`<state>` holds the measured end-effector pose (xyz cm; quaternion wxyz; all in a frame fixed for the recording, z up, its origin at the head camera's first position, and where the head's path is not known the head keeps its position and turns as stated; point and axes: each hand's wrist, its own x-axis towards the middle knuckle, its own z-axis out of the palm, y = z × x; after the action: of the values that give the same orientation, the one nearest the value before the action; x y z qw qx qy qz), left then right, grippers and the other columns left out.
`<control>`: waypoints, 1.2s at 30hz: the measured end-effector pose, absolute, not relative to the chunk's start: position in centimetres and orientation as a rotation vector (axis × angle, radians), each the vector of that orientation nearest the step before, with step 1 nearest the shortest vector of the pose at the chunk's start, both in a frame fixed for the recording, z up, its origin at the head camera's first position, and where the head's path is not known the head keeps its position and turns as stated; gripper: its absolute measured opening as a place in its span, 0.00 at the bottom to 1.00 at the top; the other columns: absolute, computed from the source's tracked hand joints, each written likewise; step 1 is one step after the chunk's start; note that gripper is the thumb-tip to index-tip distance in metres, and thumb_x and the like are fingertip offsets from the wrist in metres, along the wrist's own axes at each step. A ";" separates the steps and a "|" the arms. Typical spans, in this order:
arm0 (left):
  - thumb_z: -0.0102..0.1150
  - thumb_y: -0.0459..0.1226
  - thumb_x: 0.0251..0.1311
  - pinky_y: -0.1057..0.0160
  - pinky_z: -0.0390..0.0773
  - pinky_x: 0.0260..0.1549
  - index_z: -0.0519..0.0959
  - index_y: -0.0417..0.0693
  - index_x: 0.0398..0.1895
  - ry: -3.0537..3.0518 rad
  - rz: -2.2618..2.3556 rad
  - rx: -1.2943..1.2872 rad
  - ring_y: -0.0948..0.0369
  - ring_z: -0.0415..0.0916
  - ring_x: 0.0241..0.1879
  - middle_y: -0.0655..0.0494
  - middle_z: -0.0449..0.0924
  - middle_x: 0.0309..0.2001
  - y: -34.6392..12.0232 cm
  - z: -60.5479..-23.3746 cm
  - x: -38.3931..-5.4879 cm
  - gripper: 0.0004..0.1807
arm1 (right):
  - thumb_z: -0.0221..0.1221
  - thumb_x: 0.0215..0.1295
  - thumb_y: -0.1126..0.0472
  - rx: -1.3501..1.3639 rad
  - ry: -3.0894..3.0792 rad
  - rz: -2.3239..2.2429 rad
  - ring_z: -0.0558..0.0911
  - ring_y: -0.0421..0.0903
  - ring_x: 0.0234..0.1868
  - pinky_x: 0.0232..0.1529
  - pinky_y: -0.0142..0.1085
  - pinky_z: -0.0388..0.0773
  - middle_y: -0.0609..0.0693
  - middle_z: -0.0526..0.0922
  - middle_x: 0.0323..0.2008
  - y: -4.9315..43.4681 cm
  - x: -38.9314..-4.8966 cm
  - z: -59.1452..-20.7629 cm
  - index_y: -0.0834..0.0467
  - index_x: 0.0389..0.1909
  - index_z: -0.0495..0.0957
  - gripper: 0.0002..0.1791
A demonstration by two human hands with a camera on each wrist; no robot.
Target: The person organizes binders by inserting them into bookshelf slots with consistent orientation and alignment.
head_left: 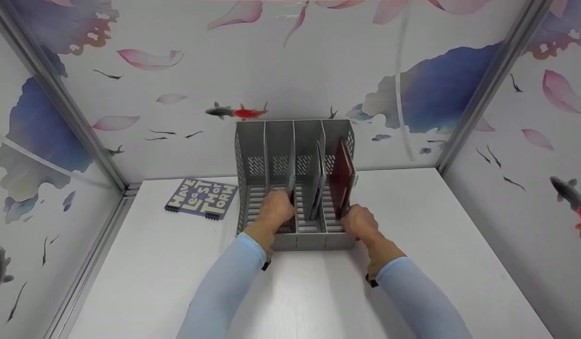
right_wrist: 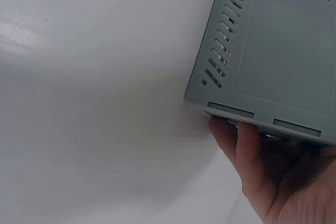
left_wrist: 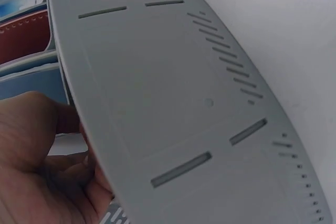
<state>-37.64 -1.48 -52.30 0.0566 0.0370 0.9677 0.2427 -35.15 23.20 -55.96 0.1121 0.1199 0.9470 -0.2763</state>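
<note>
A grey desktop file organizer with slotted walls and several upright compartments stands against the back wall. My left hand reaches over its low front into the second compartment from the left. Thumb and fingers of that hand pinch the near end of a thin pale notebook, mostly hidden by the hand in the left wrist view. My right hand grips the organizer's right front corner, fingers bent against its side wall. A red notebook stands upright in the rightmost compartment, and dark-covered notebooks lean in the one beside it.
On the white table, left of the organizer, lies a purple spiral notebook with large pale lettering. Printed panels enclose the back and both sides, joined by metal corner posts.
</note>
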 end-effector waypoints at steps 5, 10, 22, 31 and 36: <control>0.66 0.34 0.74 0.55 0.79 0.34 0.86 0.44 0.31 2.939 0.715 0.172 0.57 0.75 0.29 0.52 0.84 0.31 -2.3 -51.4 -37.2 0.09 | 0.60 0.77 0.59 0.350 2.767 -0.810 0.85 0.50 0.33 0.27 0.39 0.84 0.55 0.87 0.41 23.2 -35.3 -56.1 0.65 0.53 0.83 0.14; 0.67 0.33 0.70 0.53 0.81 0.37 0.86 0.41 0.41 2.962 0.672 0.217 0.57 0.72 0.32 0.51 0.85 0.35 -3.0 -50.4 -36.6 0.03 | 0.59 0.76 0.60 0.328 2.770 -0.818 0.86 0.50 0.32 0.26 0.39 0.84 0.56 0.88 0.40 23.3 -35.3 -56.2 0.65 0.53 0.83 0.14; 0.70 0.40 0.71 0.56 0.81 0.32 0.88 0.42 0.38 3.005 0.527 0.229 0.58 0.76 0.29 0.51 0.88 0.34 -5.3 -48.1 -36.1 0.09 | 0.60 0.76 0.59 0.324 2.789 -0.832 0.85 0.49 0.30 0.25 0.39 0.84 0.56 0.88 0.38 23.2 -35.2 -56.3 0.64 0.50 0.84 0.12; 0.67 0.39 0.68 0.55 0.80 0.31 0.88 0.39 0.43 3.043 0.528 0.175 0.56 0.76 0.31 0.48 0.89 0.36 -8.4 -47.2 -36.5 0.11 | 0.61 0.78 0.58 0.325 2.779 -0.847 0.84 0.49 0.31 0.26 0.39 0.83 0.54 0.87 0.38 23.2 -35.1 -56.1 0.63 0.51 0.82 0.13; 0.64 0.37 0.66 0.58 0.72 0.25 0.86 0.43 0.34 3.040 0.592 0.111 0.56 0.73 0.28 0.53 0.82 0.29 -10.9 -47.4 -37.2 0.07 | 0.60 0.78 0.58 0.305 2.779 -0.876 0.84 0.48 0.31 0.27 0.39 0.84 0.53 0.85 0.36 23.4 -34.9 -56.0 0.62 0.49 0.82 0.11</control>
<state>-37.16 -10.87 -47.41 0.0212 0.0359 0.9807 0.1909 -34.85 23.35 -56.01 0.1057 0.1037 0.9432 -0.2973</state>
